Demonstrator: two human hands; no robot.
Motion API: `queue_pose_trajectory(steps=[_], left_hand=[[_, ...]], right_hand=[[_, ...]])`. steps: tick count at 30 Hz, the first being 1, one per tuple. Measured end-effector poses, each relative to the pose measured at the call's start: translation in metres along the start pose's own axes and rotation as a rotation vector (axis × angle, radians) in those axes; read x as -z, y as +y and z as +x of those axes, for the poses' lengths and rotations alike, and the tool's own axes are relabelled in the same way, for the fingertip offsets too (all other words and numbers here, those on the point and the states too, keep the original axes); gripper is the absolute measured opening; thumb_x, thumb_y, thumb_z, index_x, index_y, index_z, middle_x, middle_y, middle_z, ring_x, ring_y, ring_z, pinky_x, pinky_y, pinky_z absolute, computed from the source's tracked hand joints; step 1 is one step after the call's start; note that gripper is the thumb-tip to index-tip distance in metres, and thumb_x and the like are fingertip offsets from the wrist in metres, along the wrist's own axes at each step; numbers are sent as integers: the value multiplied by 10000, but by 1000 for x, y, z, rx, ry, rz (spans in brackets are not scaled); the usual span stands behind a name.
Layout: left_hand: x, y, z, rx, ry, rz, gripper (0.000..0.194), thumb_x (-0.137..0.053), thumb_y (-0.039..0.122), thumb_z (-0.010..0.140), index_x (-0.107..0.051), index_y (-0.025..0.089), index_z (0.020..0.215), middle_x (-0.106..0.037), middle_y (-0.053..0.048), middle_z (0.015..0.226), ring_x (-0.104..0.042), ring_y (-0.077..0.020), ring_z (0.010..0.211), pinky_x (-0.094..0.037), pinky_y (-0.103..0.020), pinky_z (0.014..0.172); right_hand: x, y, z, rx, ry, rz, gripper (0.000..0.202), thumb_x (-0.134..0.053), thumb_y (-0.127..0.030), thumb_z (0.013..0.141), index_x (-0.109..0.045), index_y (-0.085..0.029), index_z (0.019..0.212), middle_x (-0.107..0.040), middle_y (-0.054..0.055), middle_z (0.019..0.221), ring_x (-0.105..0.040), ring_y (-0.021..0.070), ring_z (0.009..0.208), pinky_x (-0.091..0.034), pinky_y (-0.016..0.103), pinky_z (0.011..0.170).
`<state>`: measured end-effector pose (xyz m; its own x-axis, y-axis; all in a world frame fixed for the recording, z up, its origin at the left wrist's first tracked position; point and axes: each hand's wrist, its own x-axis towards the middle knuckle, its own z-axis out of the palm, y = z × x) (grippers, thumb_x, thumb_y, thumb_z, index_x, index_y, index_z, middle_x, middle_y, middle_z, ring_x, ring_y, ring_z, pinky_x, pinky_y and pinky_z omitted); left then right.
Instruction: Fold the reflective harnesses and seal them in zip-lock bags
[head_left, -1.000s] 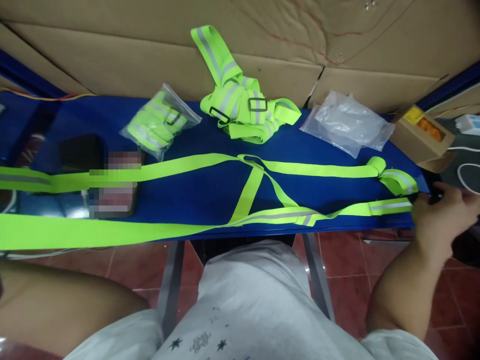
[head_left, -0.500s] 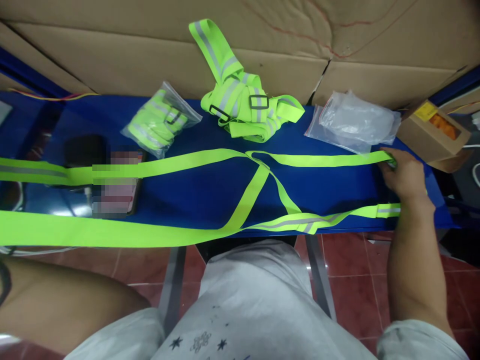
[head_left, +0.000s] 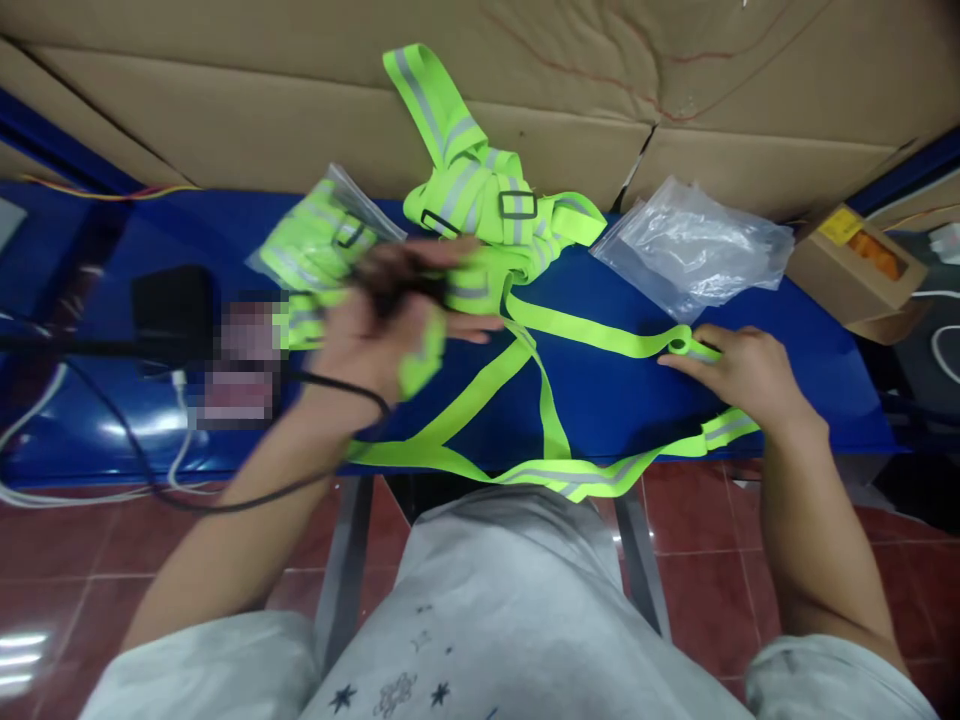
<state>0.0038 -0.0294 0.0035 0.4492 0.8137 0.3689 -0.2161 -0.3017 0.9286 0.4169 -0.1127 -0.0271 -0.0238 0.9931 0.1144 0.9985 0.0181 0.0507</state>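
A lime-yellow reflective strap harness [head_left: 577, 325] with grey stripes stretches across the blue table between my hands. My right hand [head_left: 754, 378] is closed on one strap, whose end curls into a small loop at the fingertips. The harness's lower strap runs beneath that wrist. My left hand [head_left: 382, 325], smeared by motion, has bright strap bunched in and around its fingers near the middle of the table. Just beyond it lies a heap of similar straps [head_left: 465, 195] with black buckles. A clear zip bag holding a folded harness [head_left: 311, 235] is partly behind the left hand.
Clear plastic bags [head_left: 694, 250] lie at the back right, beside an open cardboard box [head_left: 859, 270] with something orange inside. On the left are a black box-shaped device [head_left: 172, 315], cables and a blurred-out phone-like item [head_left: 244, 365]. Cardboard [head_left: 300, 100] lines the back.
My left hand has come in from beyond the left edge to the middle, bringing the long straps with it. My right hand has moved left, and its strap now curls into a loop.
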Motion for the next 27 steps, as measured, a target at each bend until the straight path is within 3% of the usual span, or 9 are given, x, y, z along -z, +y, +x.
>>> queue_pose_trajectory(steps=[2, 4, 7, 11, 13, 19, 22, 25, 27], left_hand=[[-18, -17, 7, -45, -204, 111, 313, -570, 330, 1071, -642, 236, 1361, -566, -91, 1556, -620, -267, 1379, -556, -511, 1143], [-36, -34, 19, -82, -414, 332, 371, -457, 258, 1102, -572, 247, 1455, -457, -103, 1661, -456, -244, 1551, -416, -504, 1283], [-53, -52, 39, -116, -560, 658, 436, -324, 232, 1114, -497, 233, 1514, -276, -135, 1756, -364, -228, 1612, -394, -465, 1298], [-57, -63, 53, -29, -584, 1016, 470, -312, 244, 1101, -469, 193, 1541, -284, -180, 1749, -499, -349, 1516, -496, -562, 1179], [-55, -64, 51, -18, -593, 1137, 485, -306, 245, 1098, -452, 174, 1554, -289, -195, 1746, -549, -379, 1465, -531, -572, 1123], [-38, -57, 30, 16, -580, 1247, 505, -349, 190, 1068, -434, 169, 1565, -288, -198, 1747, -577, -370, 1442, -579, -528, 1080], [-27, -55, 21, 60, -521, 1230, 513, -374, 191, 1060, -420, 163, 1570, -298, -190, 1744, -543, -367, 1475, -590, -523, 1081], [-20, -52, 16, 111, -476, 1149, 496, -355, 240, 1081, -421, 185, 1570, -302, -172, 1745, -541, -357, 1479, -621, -502, 1038], [-17, -49, 16, 96, -433, 1027, 473, -342, 280, 1100, -449, 192, 1552, -349, -162, 1726, -498, -331, 1520, -566, -515, 1136]], right_hand=[[0, -2, 2, 80, -57, 44, 834, -308, -955, 867, -689, -213, 882, -674, 90, 677, -603, 269, 705, -317, 325, 673], [-1, -4, 3, 152, -132, 102, 715, -393, -891, 916, -667, -232, 879, -666, 67, 681, -611, 254, 707, -332, 325, 679], [-1, -8, 3, 199, -195, 170, 610, -503, -827, 932, -683, -244, 932, -655, 54, 679, -641, 261, 720, -352, 330, 676], [4, -11, 4, 192, -233, 274, 576, -563, -814, 909, -711, -261, 977, -678, 51, 721, -638, 259, 714, -364, 334, 675], [12, -8, 4, 167, -316, 372, 544, -589, -789, 914, -705, -261, 975, -699, 32, 777, -618, 222, 705, -384, 327, 701], [29, 39, 1, -143, -584, 685, 611, -747, -765, 809, -707, -225, 1092, -726, 11, 861, -569, 159, 741, -403, 295, 698], [21, 63, -2, -226, -521, 736, 680, -729, -807, 789, -706, -190, 1071, -672, 10, 766, -508, 140, 692, -369, 290, 641], [4, 67, 2, -211, -331, 639, 622, -704, -781, 833, -723, -192, 1032, -673, 20, 762, -533, 152, 703, -390, 301, 674], [-4, 62, 7, -144, -177, 481, 549, -672, -719, 896, -740, -194, 1043, -729, 61, 853, -594, 178, 743, -433, 319, 738]])
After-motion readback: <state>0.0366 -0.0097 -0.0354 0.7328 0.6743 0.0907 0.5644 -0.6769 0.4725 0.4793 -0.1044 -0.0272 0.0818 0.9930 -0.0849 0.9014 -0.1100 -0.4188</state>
